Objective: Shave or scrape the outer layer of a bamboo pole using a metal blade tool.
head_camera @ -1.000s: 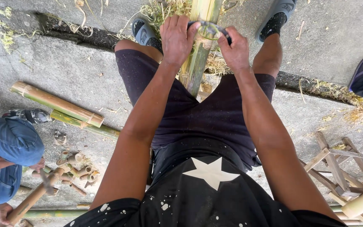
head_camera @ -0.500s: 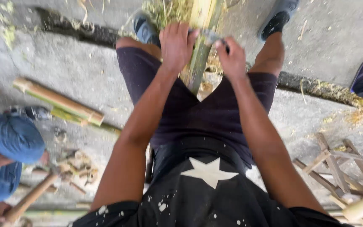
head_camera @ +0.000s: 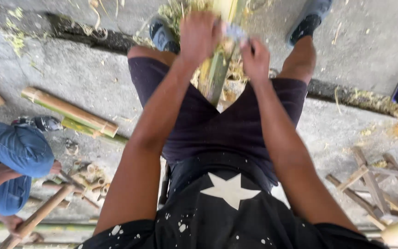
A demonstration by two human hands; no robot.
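Bamboo pole, held between the knees, both hands on a blade

Bamboo pole [head_camera: 215, 69] runs from lap to far ground. Left hand [head_camera: 199, 34] and right hand [head_camera: 255, 57] each closed on one end of a blurred metal blade [head_camera: 233, 31] lying across it. Cut bamboo lengths [head_camera: 70, 113] lie left; wooden frame [head_camera: 374, 180] right.

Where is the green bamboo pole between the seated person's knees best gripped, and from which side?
Grip the bamboo pole on its bare green stretch just below the left hand and right hand, coming from above. It slants up and away between the thighs, so the round shaft there is exposed; its lower end is tucked between the legs.
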